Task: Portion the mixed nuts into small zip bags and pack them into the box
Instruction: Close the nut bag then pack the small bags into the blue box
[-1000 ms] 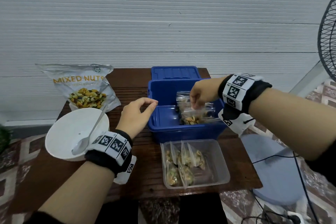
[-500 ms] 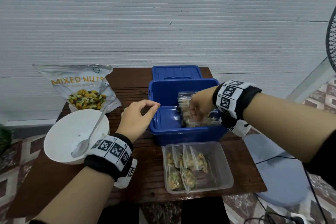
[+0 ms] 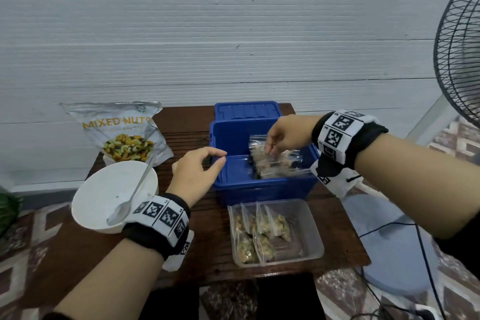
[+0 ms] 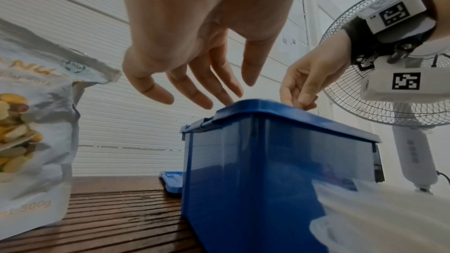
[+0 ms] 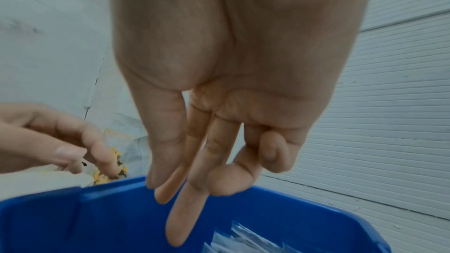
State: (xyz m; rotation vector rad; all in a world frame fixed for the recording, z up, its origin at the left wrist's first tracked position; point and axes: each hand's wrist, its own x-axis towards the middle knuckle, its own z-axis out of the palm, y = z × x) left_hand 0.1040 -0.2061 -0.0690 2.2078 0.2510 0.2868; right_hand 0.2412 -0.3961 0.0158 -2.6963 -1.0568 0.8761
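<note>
Both hands' fingers loosely spread, empty, above blue box (image 3: 259, 187) rim.

- A dark slatted wooden counter (image 3: 197, 254) carries everything.
- On it: a mixed nuts pouch (image 3: 122, 132), white bowl (image 3: 104, 189), blue box (image 3: 259, 189), blue lid (image 3: 246, 110), clear tray (image 3: 309, 228).
</note>
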